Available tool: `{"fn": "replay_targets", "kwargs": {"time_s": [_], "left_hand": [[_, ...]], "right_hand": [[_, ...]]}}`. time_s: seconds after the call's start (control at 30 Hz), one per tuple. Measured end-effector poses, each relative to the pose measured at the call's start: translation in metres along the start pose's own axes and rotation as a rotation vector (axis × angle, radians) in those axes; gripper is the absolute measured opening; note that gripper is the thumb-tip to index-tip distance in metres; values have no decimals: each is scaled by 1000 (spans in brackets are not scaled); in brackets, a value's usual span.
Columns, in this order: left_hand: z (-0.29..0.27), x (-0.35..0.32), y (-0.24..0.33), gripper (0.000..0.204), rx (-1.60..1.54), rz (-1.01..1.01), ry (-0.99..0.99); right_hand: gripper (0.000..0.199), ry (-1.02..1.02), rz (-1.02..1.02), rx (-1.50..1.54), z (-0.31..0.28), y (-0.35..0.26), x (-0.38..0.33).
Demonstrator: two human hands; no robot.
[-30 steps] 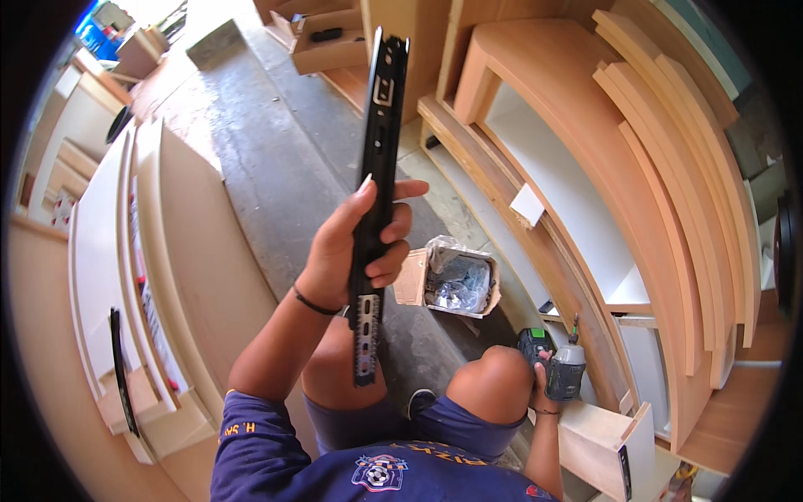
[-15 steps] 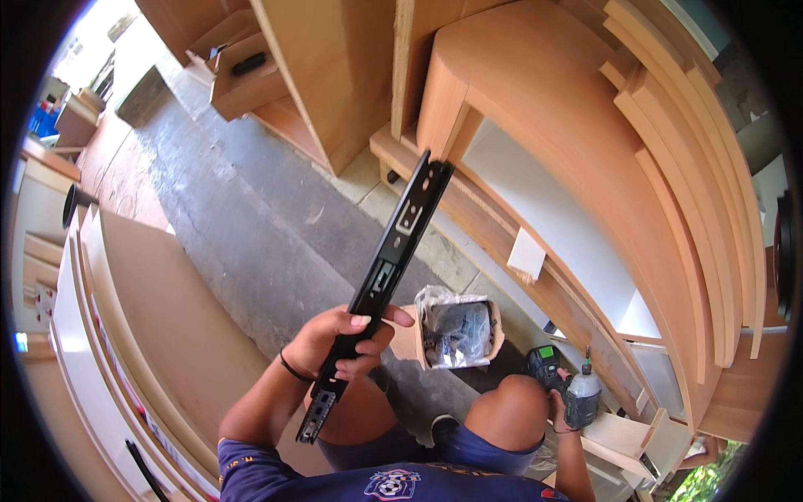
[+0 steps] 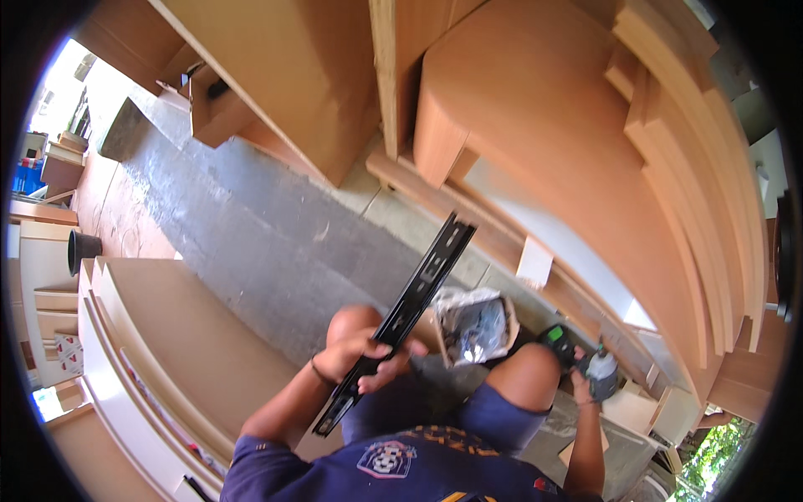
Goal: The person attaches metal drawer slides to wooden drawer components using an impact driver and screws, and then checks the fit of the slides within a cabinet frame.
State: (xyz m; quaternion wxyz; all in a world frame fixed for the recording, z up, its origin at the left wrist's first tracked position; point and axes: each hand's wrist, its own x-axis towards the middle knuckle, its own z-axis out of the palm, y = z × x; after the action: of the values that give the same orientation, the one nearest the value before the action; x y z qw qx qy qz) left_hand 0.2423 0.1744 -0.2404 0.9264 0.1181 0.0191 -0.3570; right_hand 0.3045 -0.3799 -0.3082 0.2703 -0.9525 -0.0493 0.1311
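Note:
My left hand [image 3: 358, 358] is closed round the lower half of a long black metal drawer slide [image 3: 411, 303]. The slide slants up and to the right over my knees, showing slots and holes along its face. Low on the right, my right hand [image 3: 579, 381] grips a cordless drill [image 3: 602, 374], its bit pointing up and its green-marked battery toward the box. Between the slide and the drill, an open cardboard box [image 3: 513, 322] stands on the floor, with clear plastic bags [image 3: 477, 330] inside.
A curved wooden cabinet [image 3: 519, 100] with stacked curved strips [image 3: 690, 192] fills the right. A small white block [image 3: 534, 262] rests at its frame. Pale panels [image 3: 192, 335] stand on the left. Beyond the grey floor [image 3: 251, 213] are a drawer box [image 3: 213, 117] and a black bucket [image 3: 84, 247].
The drawer slide has dropped lower and nearer my body, still in my left hand. My view has shifted. My right hand still holds the drill.

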Motion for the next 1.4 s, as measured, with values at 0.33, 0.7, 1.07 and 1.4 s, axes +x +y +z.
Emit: {"fn": "replay_targets", "kwargs": {"time_s": [0.33, 0.7, 1.07, 1.4], "left_hand": [[45, 48, 25, 60, 4, 134, 46], [48, 66, 16, 55, -173, 50, -69], [71, 104, 25, 55, 28, 179, 190], [122, 94, -55, 46, 303, 212, 500]], "right_hand": [[38, -115, -8, -5, -18, -19, 8], [58, -142, 95, 254, -16, -16, 8], [44, -35, 43, 354, -2, -14, 7], [43, -8, 11, 270, -6, -10, 9]]}}
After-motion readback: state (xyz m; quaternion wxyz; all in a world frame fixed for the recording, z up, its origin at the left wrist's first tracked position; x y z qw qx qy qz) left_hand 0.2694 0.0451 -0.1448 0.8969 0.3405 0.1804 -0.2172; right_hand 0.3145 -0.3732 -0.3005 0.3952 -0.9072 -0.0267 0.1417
